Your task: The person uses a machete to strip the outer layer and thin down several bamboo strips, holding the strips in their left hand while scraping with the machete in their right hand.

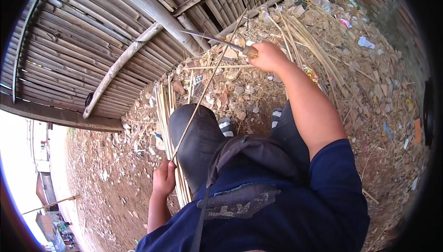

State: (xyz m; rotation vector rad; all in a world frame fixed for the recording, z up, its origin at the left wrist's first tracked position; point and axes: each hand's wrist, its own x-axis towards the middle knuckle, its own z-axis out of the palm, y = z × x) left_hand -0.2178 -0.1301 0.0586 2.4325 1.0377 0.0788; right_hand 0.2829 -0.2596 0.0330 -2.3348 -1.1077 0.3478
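Observation:
My left hand (164, 178) is closed around the lower end of a long thin bamboo strip (196, 109), beside my left knee. The strip slants up and to the right, past the knee toward the bamboo wall. In my right hand (268, 57), stretched out ahead of me, is the wooden handle of a knife (220, 41). Its long, slightly curved blade points left and crosses the strip near its far end; whether the two touch I cannot tell. A bundle of pale split strips (162, 109) lies along the outside of my left leg.
A bamboo-slat wall (92, 44) rises at the far left, braced by poles. More long strips (318, 51) lie on the stony ground (369, 99) at the far right, among scraps of litter. A brick wall (397, 2) stands at the right edge. My sandalled feet are between the strips.

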